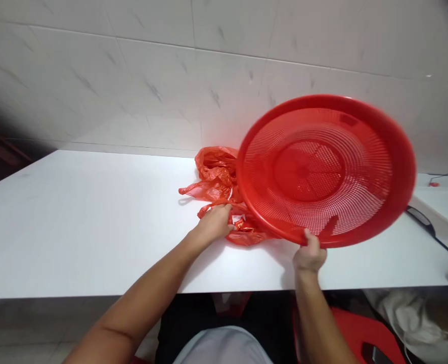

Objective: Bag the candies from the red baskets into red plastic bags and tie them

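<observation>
My right hand (310,255) grips the near rim of a large round red plastic colander (303,169). It is tilted up above the table, its perforated inside facing me. My left hand (217,222) is at the near red plastic bag (247,237), fingers closed on its edge. Inside that bag's opening, small red-and-white packets (239,221) show in part. Behind lies a second crumpled red plastic bag (216,169), close to the wall. The colander hides the right side of both bags.
The white table (76,222) runs along a tiled wall (151,91). At the right stand a white tray-like box (440,205) and a dark-edged object (423,220). Below the table's front edge are a red stool (364,336) and a pale cloth (409,313).
</observation>
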A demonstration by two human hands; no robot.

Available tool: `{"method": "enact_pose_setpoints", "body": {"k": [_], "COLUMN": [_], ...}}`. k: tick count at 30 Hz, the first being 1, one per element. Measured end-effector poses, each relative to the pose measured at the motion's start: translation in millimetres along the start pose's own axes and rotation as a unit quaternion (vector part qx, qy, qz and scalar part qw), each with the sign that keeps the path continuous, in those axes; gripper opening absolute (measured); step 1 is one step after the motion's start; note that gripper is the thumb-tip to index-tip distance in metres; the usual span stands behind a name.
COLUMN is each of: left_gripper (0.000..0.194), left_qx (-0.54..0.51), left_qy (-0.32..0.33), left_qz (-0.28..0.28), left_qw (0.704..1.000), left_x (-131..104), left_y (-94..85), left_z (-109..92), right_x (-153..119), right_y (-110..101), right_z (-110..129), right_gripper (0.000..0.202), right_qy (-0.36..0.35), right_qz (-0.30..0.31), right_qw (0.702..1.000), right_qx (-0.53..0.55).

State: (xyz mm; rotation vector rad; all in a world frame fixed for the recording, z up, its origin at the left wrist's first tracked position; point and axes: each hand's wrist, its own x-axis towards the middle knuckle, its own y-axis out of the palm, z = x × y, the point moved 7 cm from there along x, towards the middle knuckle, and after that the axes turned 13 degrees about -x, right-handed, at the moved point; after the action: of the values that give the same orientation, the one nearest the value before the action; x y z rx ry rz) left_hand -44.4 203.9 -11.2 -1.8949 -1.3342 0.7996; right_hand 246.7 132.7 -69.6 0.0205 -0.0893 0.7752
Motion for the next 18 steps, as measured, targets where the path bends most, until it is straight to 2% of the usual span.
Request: {"method": "enact_pose_setpoints", "body": {"k": [3,4,6,8,11,12,14,16,18], "left_gripper": [0.041,0.04,0.039,0.033,0.013,0.012,0.016,0.032,0.056], "left_qx": [0.017,0.022,0.025,0.005,-0.071,-0.092,-0.096,-0.054,-0.024], "left_qy": [0.009,0.013,0.025,0.067,0.191,0.223,0.232,0.183,0.126], "left_qz": [-0.009,-0.009,-0.007,-0.002,-0.009,-0.041,-0.16,-0.273,-0.303], "left_qw": [1.0,1.0,0.999,0.998,0.979,0.97,0.955,0.943,0.944], "left_x": [-4.5,-5.8,-11.1,-23.7,-57.7,-69.7,-87.9,-95.3,-89.0], "left_y": [-5.6,-7.6,-12.3,-17.9,-30.4,-38.2,-57.2,-70.1,-70.6], "left_z": [-2.2,-3.7,-8.9,-20.8,-46.3,-51.2,-48.4,-34.0,-16.9], "right_x": [27.7,37.3,56.5,73.6,93.1,99.0,110.7,121.7,130.5], "right_y": [-33.9,-46.8,-83.0,-124.1,-172.0,-181.8,-193.3,-198.6,-200.4], "right_z": [8.1,10.2,9.6,0.2,-21.9,-28.6,-39.6,-48.6,-55.9], "right_gripper": [0.028,0.029,0.031,0.033,0.031,0.03,0.029,0.029,0.031], "right_qy": [0.114,0.136,0.155,0.169,0.209,0.224,0.255,0.293,0.324], "right_qz": [0.009,0.029,0.022,-0.027,-0.105,-0.12,-0.131,-0.138,-0.146], "right_qw": [0.984,0.977,0.972,0.973,0.96,0.953,0.942,0.929,0.918], "right_qx": [0.134,0.163,0.173,0.156,0.156,0.163,0.174,0.178,0.174]}}
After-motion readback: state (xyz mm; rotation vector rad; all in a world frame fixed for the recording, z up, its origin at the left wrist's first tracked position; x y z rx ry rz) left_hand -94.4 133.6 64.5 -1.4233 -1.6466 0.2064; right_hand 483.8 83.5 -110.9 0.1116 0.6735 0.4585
